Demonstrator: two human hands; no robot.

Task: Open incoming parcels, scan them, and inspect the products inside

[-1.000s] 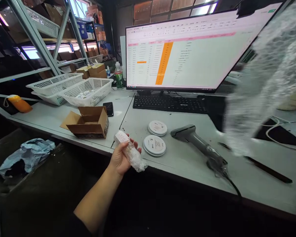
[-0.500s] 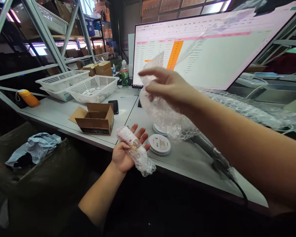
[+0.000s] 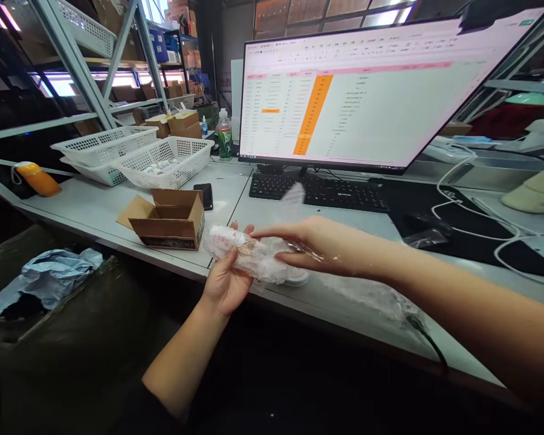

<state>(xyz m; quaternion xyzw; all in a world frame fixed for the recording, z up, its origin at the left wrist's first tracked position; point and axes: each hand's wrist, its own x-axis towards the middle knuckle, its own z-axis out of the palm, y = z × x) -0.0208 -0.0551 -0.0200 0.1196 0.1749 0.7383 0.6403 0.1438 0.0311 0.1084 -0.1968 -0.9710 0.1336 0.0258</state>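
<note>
My left hand (image 3: 229,285) is closed around a small white cylinder with reddish print (image 3: 229,234), loosely covered in clear bubble wrap. My right hand (image 3: 315,243) grips the bubble wrap (image 3: 267,260) at the cylinder's right end, fingers over it and thumb below. A thin flap of the film stands up behind my right fingers. Under the wrap, a round white tin (image 3: 298,279) on the desk edge is mostly covered. To the left of my hands sits an open brown cardboard box (image 3: 165,226).
A keyboard (image 3: 317,192) and a large monitor (image 3: 344,96) stand behind my hands. White baskets (image 3: 176,175), a phone (image 3: 205,196) and a green-labelled bottle (image 3: 224,138) are at left. A bin with crumpled plastic (image 3: 54,275) stands beside the desk; white cables (image 3: 476,217) lie at right.
My right hand has come down from in front of the monitor to the wrapped cylinder, bringing the raised bubble wrap down. My left hand has turned the cylinder flatter, and the keyboard is uncovered.
</note>
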